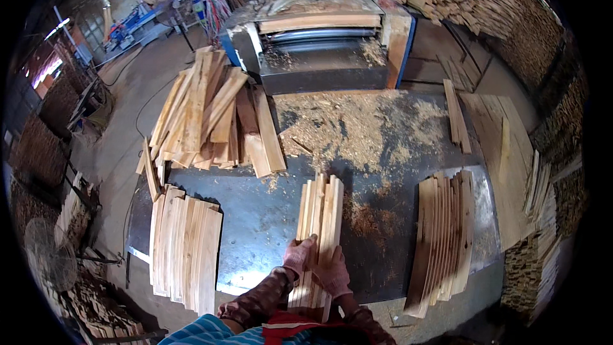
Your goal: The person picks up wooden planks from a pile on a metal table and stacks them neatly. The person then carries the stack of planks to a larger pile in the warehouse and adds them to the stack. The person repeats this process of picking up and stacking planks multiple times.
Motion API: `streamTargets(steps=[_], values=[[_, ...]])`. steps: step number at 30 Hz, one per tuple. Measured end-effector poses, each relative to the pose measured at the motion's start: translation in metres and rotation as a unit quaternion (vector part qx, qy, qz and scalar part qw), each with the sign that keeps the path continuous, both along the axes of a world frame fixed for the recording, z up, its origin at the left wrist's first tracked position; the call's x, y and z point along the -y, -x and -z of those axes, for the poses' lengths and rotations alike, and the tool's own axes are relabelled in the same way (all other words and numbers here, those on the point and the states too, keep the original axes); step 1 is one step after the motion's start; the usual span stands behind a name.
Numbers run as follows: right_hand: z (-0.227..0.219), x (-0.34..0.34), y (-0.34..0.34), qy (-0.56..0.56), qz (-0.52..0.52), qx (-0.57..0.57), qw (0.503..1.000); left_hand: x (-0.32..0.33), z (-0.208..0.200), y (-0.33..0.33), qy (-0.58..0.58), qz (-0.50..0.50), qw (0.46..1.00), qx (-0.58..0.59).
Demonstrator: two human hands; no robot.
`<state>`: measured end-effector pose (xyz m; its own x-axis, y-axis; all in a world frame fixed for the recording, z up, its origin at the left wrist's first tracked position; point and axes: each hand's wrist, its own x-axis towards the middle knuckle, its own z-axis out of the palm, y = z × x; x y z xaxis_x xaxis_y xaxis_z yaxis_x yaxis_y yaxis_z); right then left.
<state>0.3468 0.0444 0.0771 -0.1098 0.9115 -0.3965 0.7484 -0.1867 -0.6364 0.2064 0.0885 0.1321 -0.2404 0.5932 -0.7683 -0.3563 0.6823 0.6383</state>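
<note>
A narrow bundle of wooden slats [327,207] stands on edge, side by side, at the front middle of the dark metal table [255,217]. My left hand [299,255], in a pale pinkish glove, is closed on the bundle's left side. On the right side, my right hand [334,275], gloved alike, grips the same slats a little nearer to me. A stack of slats [185,243] lies at the table's left, and another row of slats [440,239] at its right, neither touched by my hands.
A planer-like machine [322,48] with a roller stands at the far end. Loose boards [211,115] are heaped at the far left. Wood shavings [364,128] cover the table's middle. A lone slat [456,117] lies far right, beside a plywood sheet [501,160].
</note>
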Motion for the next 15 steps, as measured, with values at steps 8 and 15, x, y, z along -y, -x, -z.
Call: streamTargets(steps=[8,15], values=[[-0.143,-0.003,-0.031,-0.195,0.132,-0.237,0.943,-0.015,-0.078,-0.032,-0.235,0.019,0.971,0.034],[-0.159,0.024,-0.026,-0.396,0.165,-0.118,0.896,0.018,-0.157,-0.03,-0.417,0.079,0.905,0.021]])
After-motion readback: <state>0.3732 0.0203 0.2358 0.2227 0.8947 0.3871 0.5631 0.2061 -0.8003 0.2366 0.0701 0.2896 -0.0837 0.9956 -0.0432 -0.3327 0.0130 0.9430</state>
